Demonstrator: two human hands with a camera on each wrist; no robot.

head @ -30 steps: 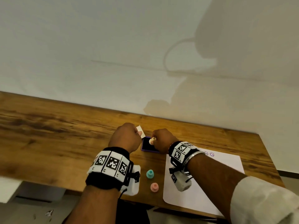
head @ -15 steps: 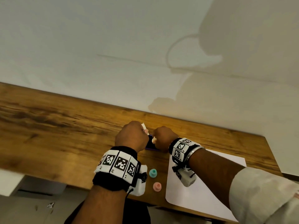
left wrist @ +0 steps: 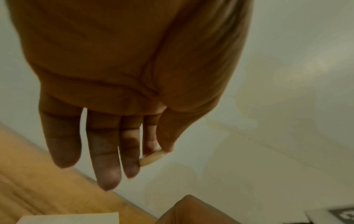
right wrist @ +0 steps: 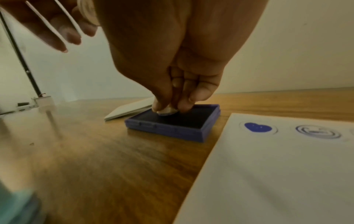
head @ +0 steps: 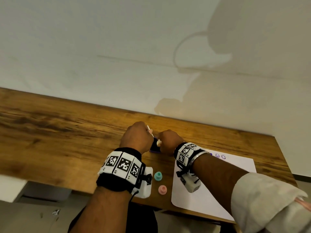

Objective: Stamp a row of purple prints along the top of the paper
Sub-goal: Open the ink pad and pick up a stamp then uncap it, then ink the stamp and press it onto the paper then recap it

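A purple ink pad (head: 154, 149) (right wrist: 164, 128) lies open on the wooden table, left of the white paper (head: 210, 190) (right wrist: 277, 174). My right hand (head: 168, 140) (right wrist: 170, 106) pinches a small pale stamp (head: 158, 142) (right wrist: 166, 111), whose face touches the pad's dark surface. Close beside it on the left, my left hand (head: 136, 137) (left wrist: 159, 151) (right wrist: 57, 33) pinches a small white piece (head: 150, 130) (left wrist: 153, 157) between thumb and forefinger, above the table. Purple prints (head: 217, 155) run along the paper's top edge: a solid heart (right wrist: 257, 127) and a smiley (right wrist: 318, 131).
A teal stamp (head: 158, 176) and a pink stamp (head: 162, 189) stand near the table's front edge, between my wrists. A flat white lid (right wrist: 130, 109) lies behind the pad. The wall runs close behind the table. A dark pole (right wrist: 21, 60) stands at far left.
My left hand has drifted right, closer to my right hand and the pad. The right hand stays over the pad with the stamp held down.
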